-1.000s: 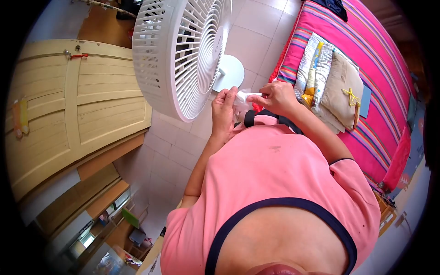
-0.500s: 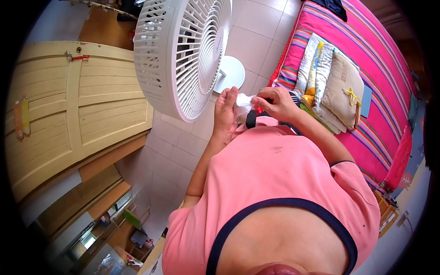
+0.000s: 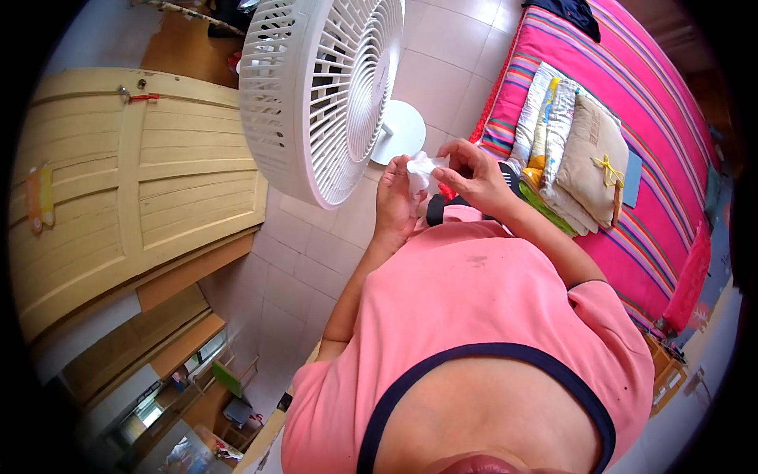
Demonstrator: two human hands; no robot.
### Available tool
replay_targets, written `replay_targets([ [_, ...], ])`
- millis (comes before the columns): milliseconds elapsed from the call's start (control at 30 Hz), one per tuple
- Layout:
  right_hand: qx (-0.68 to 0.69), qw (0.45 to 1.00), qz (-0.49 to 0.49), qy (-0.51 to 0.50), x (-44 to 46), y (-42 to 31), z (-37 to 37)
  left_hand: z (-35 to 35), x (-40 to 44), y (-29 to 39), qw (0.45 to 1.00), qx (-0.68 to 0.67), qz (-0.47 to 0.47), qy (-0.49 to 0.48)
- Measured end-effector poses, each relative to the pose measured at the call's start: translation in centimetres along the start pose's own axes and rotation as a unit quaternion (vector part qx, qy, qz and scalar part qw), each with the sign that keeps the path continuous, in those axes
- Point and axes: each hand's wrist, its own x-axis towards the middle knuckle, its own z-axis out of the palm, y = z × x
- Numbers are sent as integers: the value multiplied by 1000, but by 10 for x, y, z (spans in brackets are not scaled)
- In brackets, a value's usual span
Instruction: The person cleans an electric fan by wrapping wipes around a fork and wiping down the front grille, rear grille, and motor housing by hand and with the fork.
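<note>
A small, thin, crumpled white sheet (image 3: 422, 167), either plastic or tissue, is held up between my two hands in front of the pink shirt. On its left side, my left hand (image 3: 395, 197) pinches the edge with fingers upright. My right hand (image 3: 476, 175) grips the opposite edge between thumb and fingers. Just beyond my left hand stands a white fan (image 3: 339, 103) on a round base (image 3: 401, 133). A bit of red (image 3: 447, 191) and a black band (image 3: 435, 210) show just below the sheet, partly hidden by my right hand.
A bed with a pink striped cover (image 3: 647, 158) lies to the right, bearing folded cloths (image 3: 541, 118) and a beige cushion (image 3: 588, 150). On the left is a cream wooden door (image 3: 130, 182). Pale floor tiles (image 3: 442, 67) run beyond the fan.
The white sheet is spread a little wider between my hands, and its top edge sits higher. My right hand has risen slightly; the whole view has shifted a little.
</note>
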Motion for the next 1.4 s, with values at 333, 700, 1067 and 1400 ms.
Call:
replay_targets([
  [333,86,991,-100,-13,2,9,15,21,-12,5,996,28,88,-7],
  [700,8,995,-99,6,-7,6,13,13,-16,5,879,394,263,47],
  [1067,403,856,223,-233,5,-13,-1,29,-23,17,952,249,180,-9],
  [1400,41,995,-7,-92,3,-6,11,13,-14,8,912,308,261,66],
])
